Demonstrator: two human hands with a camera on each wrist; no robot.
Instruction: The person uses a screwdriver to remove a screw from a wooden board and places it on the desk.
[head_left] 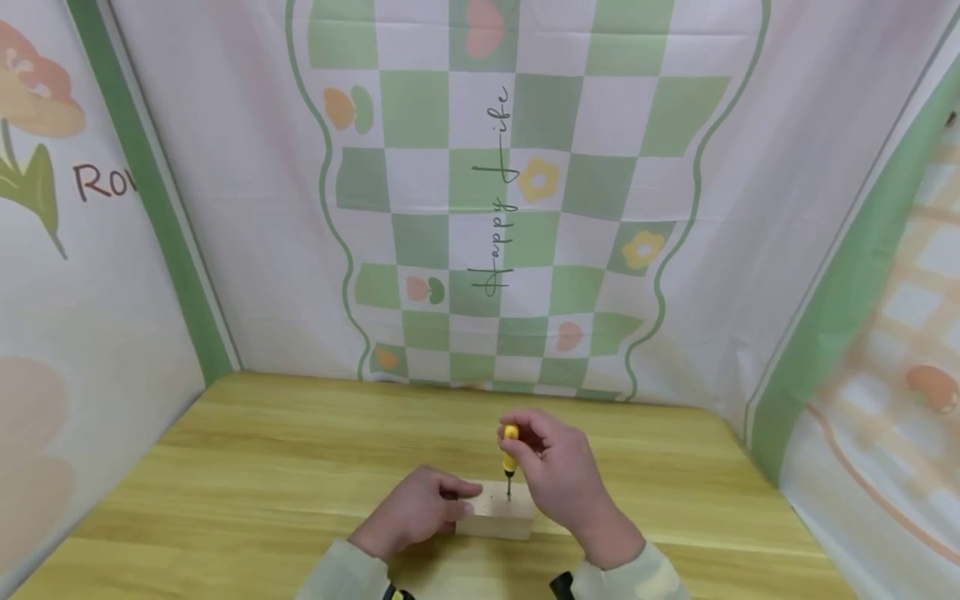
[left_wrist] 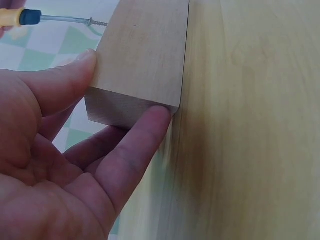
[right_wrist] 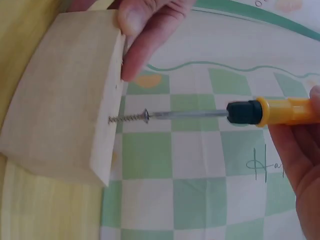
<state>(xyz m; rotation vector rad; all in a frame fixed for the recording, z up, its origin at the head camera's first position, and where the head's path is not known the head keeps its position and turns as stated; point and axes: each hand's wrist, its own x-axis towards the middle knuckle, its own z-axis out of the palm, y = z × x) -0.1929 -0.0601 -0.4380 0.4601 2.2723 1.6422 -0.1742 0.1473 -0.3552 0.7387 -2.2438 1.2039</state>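
A pale wooden block (head_left: 497,527) lies on the table near its front. My left hand (head_left: 417,508) holds its left end, with the thumb on the upper edge and a finger against the end face in the left wrist view. In my right hand (head_left: 564,471), a yellow-handled screwdriver (head_left: 511,454) is pinched near the top of its handle and points down. Its tip meets the head of a threaded screw (right_wrist: 131,118), which stands in the block's top face with much of its thread showing. A small dark hole (right_wrist: 116,87) marks the same face.
The wood-grain table (head_left: 300,442) extends around the block. Behind it hangs a green-and-white checkered curtain (head_left: 480,250) with lettering. Printed fabric panels (head_left: 45,333) stand at both sides.
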